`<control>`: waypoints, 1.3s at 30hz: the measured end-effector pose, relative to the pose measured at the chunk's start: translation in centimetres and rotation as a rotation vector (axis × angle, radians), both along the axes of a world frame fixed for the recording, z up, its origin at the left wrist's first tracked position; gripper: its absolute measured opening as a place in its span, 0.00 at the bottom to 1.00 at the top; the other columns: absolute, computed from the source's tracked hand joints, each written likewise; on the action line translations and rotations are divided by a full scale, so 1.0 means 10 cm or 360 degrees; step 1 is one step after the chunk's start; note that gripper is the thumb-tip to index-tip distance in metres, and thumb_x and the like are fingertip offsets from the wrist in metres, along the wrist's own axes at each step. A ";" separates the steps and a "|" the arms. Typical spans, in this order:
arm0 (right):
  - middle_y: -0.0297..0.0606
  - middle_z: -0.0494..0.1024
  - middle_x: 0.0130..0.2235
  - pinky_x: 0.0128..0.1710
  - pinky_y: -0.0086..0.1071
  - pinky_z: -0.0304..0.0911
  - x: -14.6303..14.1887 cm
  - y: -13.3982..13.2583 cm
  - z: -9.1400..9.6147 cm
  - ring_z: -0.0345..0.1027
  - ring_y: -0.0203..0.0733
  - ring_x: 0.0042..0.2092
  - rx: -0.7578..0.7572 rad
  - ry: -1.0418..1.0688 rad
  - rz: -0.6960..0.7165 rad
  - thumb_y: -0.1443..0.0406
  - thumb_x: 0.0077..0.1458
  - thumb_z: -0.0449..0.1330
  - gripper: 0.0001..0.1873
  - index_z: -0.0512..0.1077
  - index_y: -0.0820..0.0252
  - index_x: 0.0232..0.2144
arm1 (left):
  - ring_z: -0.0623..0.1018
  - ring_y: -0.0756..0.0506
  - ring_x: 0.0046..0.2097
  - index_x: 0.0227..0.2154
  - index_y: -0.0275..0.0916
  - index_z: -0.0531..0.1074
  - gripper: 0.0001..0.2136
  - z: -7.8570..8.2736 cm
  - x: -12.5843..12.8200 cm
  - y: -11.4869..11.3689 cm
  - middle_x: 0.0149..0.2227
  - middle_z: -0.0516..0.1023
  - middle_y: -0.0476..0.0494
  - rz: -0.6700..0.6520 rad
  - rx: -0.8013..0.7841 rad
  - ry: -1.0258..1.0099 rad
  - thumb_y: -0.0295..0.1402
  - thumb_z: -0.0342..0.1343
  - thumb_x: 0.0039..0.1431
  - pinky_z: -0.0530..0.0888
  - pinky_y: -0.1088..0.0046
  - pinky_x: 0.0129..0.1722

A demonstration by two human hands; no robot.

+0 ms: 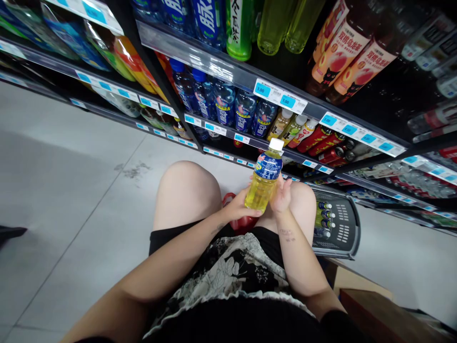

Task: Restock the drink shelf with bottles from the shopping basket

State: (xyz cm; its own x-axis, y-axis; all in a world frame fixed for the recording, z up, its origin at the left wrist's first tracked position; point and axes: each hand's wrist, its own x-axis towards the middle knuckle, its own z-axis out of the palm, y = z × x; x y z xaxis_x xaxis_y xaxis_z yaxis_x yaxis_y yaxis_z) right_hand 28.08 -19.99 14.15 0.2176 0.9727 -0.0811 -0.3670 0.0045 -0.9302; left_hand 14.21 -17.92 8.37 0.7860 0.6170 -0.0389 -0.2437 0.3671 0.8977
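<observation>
A plastic bottle of yellow drink (pixel 262 178) with a white cap and a blue label is held above my lap, tilted slightly to the right. My left hand (pixel 240 205) grips it around its lower left side, the fingers partly hidden behind it. On the other side, my right hand (pixel 283 194) is beside the bottle with its fingers apart and palm turned inward; whether it touches the bottle is hard to tell. Something red (pixel 244 224), mostly hidden, shows between my knees below the bottle.
Drink shelves (pixel 185 47) with price tags run across in front of me. To my right stands a dark grey basket (pixel 352 224) with several yellow bottles (pixel 324 214) in it. Cardboard boxes (pixel 374 309) lie behind the basket. Grey tiled floor (pixel 71 190) spreads to the left.
</observation>
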 end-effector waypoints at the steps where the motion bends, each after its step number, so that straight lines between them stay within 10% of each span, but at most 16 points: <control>1: 0.49 0.79 0.53 0.52 0.56 0.73 0.00 0.00 0.00 0.73 0.62 0.57 0.0015 0.0006 0.0006 0.24 0.48 0.51 0.53 0.69 0.52 0.61 | 0.80 0.41 0.43 0.46 0.34 0.76 0.29 0.01 0.00 0.00 0.40 0.82 0.40 0.0000 -0.0003 -0.0004 0.42 0.76 0.43 0.76 0.63 0.47; 34: 0.48 0.78 0.56 0.55 0.52 0.72 0.04 -0.01 -0.08 0.71 0.58 0.60 0.0033 0.0059 0.0010 0.27 0.51 0.54 0.52 0.67 0.54 0.63 | 0.81 0.41 0.40 0.44 0.35 0.76 0.30 -0.19 -0.01 -0.01 0.39 0.82 0.40 -0.0005 -0.0115 0.0079 0.42 0.78 0.38 0.77 0.63 0.44; 39: 0.45 0.78 0.58 0.52 0.50 0.74 0.11 -0.05 -0.14 0.73 0.58 0.58 -0.0001 -0.0161 -0.0013 0.31 0.52 0.58 0.49 0.65 0.52 0.66 | 0.81 0.39 0.42 0.43 0.34 0.78 0.25 -0.10 -0.04 0.05 0.40 0.83 0.39 -0.0253 -0.0379 0.0029 0.35 0.75 0.39 0.77 0.63 0.45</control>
